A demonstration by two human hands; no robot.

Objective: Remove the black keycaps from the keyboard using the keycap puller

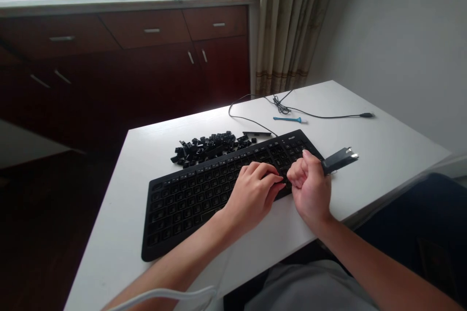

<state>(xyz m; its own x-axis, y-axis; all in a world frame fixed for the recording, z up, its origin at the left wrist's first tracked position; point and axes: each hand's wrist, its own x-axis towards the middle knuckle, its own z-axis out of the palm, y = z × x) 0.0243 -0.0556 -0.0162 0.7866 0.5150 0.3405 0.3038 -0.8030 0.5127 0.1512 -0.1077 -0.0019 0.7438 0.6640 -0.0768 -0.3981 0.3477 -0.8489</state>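
Note:
A black keyboard (189,194) lies slantwise on the white table (383,141), most of its keycaps taken off. My left hand (255,192) rests on the keyboard's right half, fingers curled down onto the key area. My right hand (310,187) is closed around a black keycap puller (341,159), whose metal tip sticks out to the right, just off the keyboard's right end. A pile of loose black keycaps (207,148) sits behind the keyboard.
The keyboard's cable (321,115) loops over the table's far side to a USB plug. A small blue tool (287,119) lies near it. Dark wooden cabinets, a window and a curtain stand beyond the table.

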